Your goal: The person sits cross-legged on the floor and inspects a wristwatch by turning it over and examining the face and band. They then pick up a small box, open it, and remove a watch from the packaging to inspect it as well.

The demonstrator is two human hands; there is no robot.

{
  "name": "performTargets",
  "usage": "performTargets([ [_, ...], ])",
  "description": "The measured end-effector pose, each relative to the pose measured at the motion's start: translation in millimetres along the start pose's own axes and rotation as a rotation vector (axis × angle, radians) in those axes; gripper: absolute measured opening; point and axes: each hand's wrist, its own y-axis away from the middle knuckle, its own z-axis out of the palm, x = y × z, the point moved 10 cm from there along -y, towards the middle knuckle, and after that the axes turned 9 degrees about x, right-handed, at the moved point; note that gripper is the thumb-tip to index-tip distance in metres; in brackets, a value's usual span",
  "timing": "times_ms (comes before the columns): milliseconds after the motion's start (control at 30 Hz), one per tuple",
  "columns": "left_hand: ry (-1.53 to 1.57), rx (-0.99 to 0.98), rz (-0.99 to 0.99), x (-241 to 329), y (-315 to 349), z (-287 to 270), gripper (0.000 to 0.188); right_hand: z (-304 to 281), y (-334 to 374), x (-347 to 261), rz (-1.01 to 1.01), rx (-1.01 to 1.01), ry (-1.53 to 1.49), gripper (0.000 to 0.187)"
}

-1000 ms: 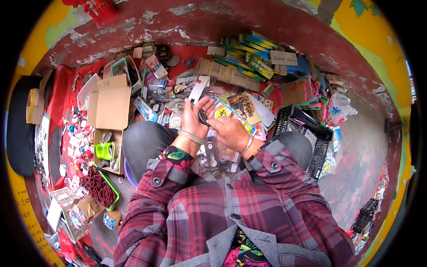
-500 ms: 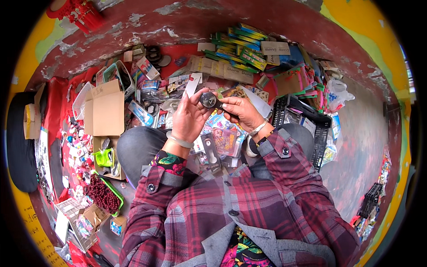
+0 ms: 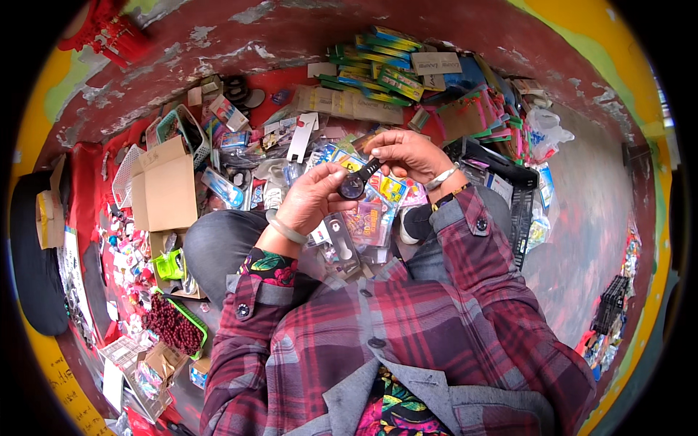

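Note:
A black wristwatch (image 3: pixel 352 187) with a round dark face hangs between my two hands, above the heap of packets in front of my lap. My left hand (image 3: pixel 311 196) pinches the watch by its case. The fingers of my right hand (image 3: pixel 411 155) are closed on the strap's upper end, so the strap slants up to the right. Beyond my left fingers lies a white card (image 3: pixel 302 136) with a notch in its lower edge. Below the watch are a clear plastic box (image 3: pixel 366 220) with coloured contents and a blister pack (image 3: pixel 342 242).
An open cardboard box (image 3: pixel 166 185) stands left of my knee, near a green tray of dark red beads (image 3: pixel 172 320). Long coloured boxes (image 3: pixel 374 65) are piled along the far wall. A black plastic crate (image 3: pixel 520 218) is by my right knee.
My right hand has moved up and right, stretching the strap out. My left hand has shifted from an open palm under the watch to a pinch at its case.

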Motion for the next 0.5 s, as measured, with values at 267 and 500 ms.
performTargets([
  [267,0.111,-0.106,-0.081,-15.5,1.6,17.6,0.039,-5.2,-10.1,-0.6,-0.109,0.132,-0.205,0.039],
  [500,0.023,-0.011,0.156,0.2,-5.0,5.0,0.043,5.6,-9.0,9.6,-0.144,0.118,0.127,0.07],
])
